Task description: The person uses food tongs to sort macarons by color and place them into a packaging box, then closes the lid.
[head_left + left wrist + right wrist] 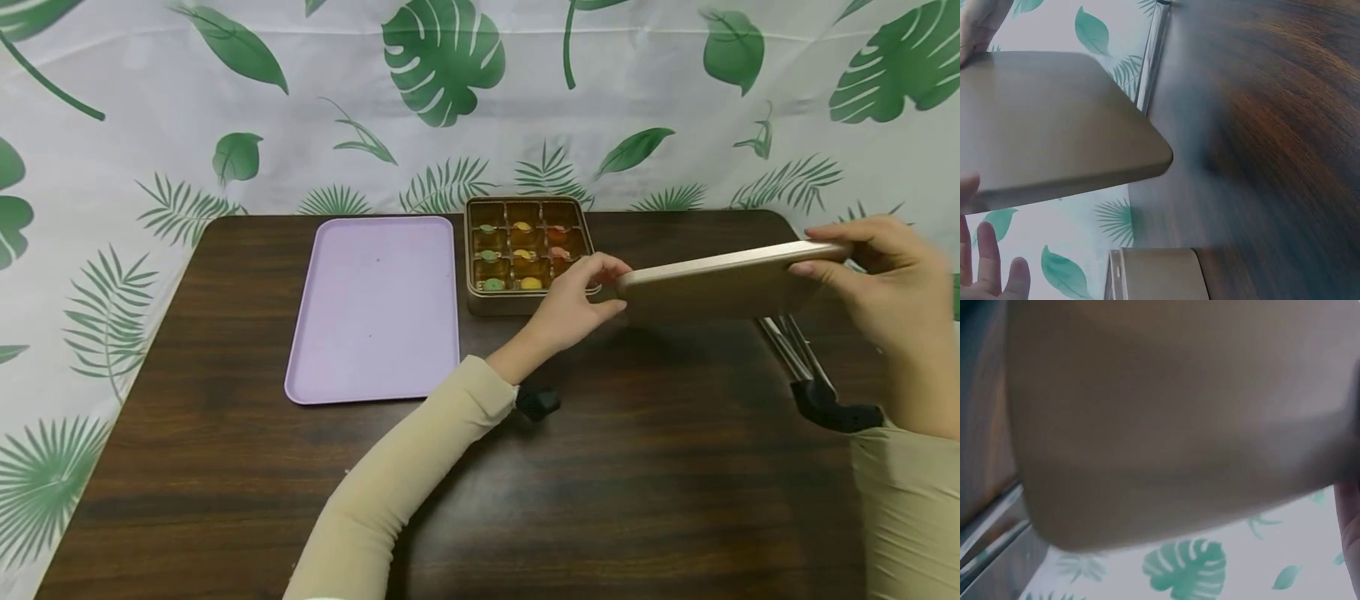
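A flat gold tin lid (pixel 712 283) with rounded corners is held up above the right part of the table, tilted on edge. My left hand (pixel 573 304) pinches its left end between thumb and fingers, the other fingers spread loosely. At the opposite end, my right hand (pixel 892 275) grips the edge with thumb and curled fingers. Just left of the lid stands the open gold tin (pixel 495 304), divided into several compartments with small green, yellow and red pieces (pixel 531 283) inside. The lid's broad plain face (pixel 1166 425) fills most of the right wrist view.
To the left of the tin lies a lilac tray (pixel 378 317). Thin metal bars (pixel 795 354) that look like tongs lie on the dark wooden table (pixel 600 517) below the right hand. A white cloth with green leaves (pixel 315 117) hangs behind the table.
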{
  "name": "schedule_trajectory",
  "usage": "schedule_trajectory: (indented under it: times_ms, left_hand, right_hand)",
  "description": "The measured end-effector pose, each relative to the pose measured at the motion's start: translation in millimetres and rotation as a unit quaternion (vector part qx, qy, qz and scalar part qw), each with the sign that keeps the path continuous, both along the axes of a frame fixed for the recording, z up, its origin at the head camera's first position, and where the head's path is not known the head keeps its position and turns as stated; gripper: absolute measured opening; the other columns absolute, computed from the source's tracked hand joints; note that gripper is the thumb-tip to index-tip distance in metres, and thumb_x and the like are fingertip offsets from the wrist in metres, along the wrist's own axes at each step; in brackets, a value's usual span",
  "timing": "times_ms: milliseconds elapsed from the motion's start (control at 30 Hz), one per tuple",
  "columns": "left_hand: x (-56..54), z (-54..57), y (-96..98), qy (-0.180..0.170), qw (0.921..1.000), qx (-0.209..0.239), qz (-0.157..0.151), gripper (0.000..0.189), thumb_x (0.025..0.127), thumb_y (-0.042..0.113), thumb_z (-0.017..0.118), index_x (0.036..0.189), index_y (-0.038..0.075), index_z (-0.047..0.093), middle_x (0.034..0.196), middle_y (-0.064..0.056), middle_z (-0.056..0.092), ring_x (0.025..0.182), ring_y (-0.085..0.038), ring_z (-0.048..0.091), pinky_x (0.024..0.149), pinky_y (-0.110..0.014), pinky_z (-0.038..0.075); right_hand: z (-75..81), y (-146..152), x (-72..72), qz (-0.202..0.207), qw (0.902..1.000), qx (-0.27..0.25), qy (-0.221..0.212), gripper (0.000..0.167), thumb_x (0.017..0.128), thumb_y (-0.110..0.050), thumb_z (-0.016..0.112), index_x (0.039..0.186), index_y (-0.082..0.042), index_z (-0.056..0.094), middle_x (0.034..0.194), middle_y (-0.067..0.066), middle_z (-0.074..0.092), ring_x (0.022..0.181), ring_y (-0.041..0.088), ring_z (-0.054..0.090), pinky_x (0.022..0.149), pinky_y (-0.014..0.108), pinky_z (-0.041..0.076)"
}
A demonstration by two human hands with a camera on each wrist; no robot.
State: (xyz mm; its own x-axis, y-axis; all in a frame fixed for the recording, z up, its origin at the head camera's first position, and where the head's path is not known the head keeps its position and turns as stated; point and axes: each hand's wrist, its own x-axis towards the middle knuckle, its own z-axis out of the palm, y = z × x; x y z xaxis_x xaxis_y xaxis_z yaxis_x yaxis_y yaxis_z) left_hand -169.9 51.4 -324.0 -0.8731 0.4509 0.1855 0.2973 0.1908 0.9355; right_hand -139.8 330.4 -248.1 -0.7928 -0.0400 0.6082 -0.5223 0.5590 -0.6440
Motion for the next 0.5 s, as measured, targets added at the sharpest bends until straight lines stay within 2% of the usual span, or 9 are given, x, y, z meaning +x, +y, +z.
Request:
schedule_trajectory:
  times_ms: [67,100,200,267,300,400,433,500]
  left_hand:
    - [1.1,-0.3,-3.1,-0.013,0.9996,0.025,0.0,0.036,0.088,0.006,0.066,0.121,0.007,0.053,0.123,-0.009,0.056,0.118,-0.02,0.053,0.104,-0.036,0.046]
    - [1.8,-0.5,-4.4,-0.021,0.9992,0.035,0.001,0.037,0.088,0.006,0.066,0.122,0.007,0.051,0.125,-0.01,0.055,0.12,-0.021,0.054,0.103,-0.036,0.048]
    - [4.0,-2.2,-8.1,-0.031,0.998,0.055,0.005,0.041,0.088,0.006,0.065,0.124,0.007,0.046,0.128,-0.013,0.054,0.122,-0.024,0.055,0.098,-0.032,0.051]
    - [5.8,-2.9,-10.5,-0.024,0.9979,0.058,0.016,0.04,0.09,0.008,0.064,0.125,0.008,0.045,0.125,-0.014,0.055,0.118,-0.024,0.059,0.095,-0.026,0.052]
    - [6.6,-3.3,-11.6,-0.016,0.9978,0.059,0.025,0.039,0.09,0.009,0.063,0.125,0.008,0.045,0.122,-0.014,0.057,0.114,-0.024,0.061,0.091,-0.023,0.053]
    - [8.1,-3.5,-15.6,0.011,0.9958,0.068,0.059,0.036,0.092,0.012,0.061,0.124,0.007,0.046,0.114,-0.015,0.059,0.104,-0.024,0.063,0.084,-0.02,0.053]
    - [8.0,-3.4,-17.4,0.018,0.9946,0.073,0.071,0.036,0.092,0.012,0.061,0.124,0.007,0.046,0.112,-0.015,0.059,0.102,-0.024,0.062,0.083,-0.02,0.053]
    - [6.9,-2.3,-21.9,0.03,0.9915,0.082,0.096,0.037,0.092,0.011,0.061,0.125,0.005,0.046,0.111,-0.016,0.059,0.099,-0.026,0.063,0.079,-0.021,0.053]
  right_hand:
    - [3.5,-5,-0.7,0.039,0.9962,-0.078,-0.004,0.033,0.074,0.001,0.073,0.102,0.017,0.066,0.089,-0.013,0.067,0.068,-0.004,0.057,0.06,0.004,0.043]
    - [5.1,-8,-1.5,0.059,0.9912,-0.119,-0.006,0.032,0.074,0.004,0.073,0.101,0.018,0.065,0.088,-0.009,0.07,0.064,-0.002,0.058,0.057,0.004,0.043]
    - [8.7,-16,-4.9,0.102,0.9684,-0.227,-0.012,0.031,0.07,0.012,0.074,0.099,0.02,0.065,0.083,0.0,0.074,0.064,0.004,0.066,0.06,0.007,0.05]
    - [11.5,-24,-6.9,0.109,0.9501,-0.291,-0.024,0.03,0.069,0.017,0.072,0.098,0.019,0.066,0.08,0.005,0.074,0.066,0.009,0.068,0.061,0.011,0.053]
    - [12.8,-28,-7.6,0.111,0.9423,-0.315,-0.029,0.029,0.069,0.021,0.07,0.098,0.019,0.066,0.08,0.006,0.074,0.065,0.01,0.069,0.06,0.012,0.053]
    - [15.8,-40,-9.5,0.112,0.9268,-0.357,-0.036,0.032,0.068,0.026,0.067,0.099,0.02,0.065,0.084,0.011,0.074,0.068,0.014,0.069,0.062,0.016,0.055]
    - [16.3,-43,-10.2,0.113,0.9238,-0.364,-0.04,0.034,0.068,0.026,0.067,0.101,0.019,0.064,0.085,0.011,0.073,0.069,0.014,0.069,0.063,0.017,0.055]
    - [15.8,-49,-11.8,0.11,0.9263,-0.357,-0.045,0.038,0.07,0.024,0.067,0.106,0.018,0.063,0.087,0.01,0.073,0.072,0.014,0.068,0.065,0.017,0.055]
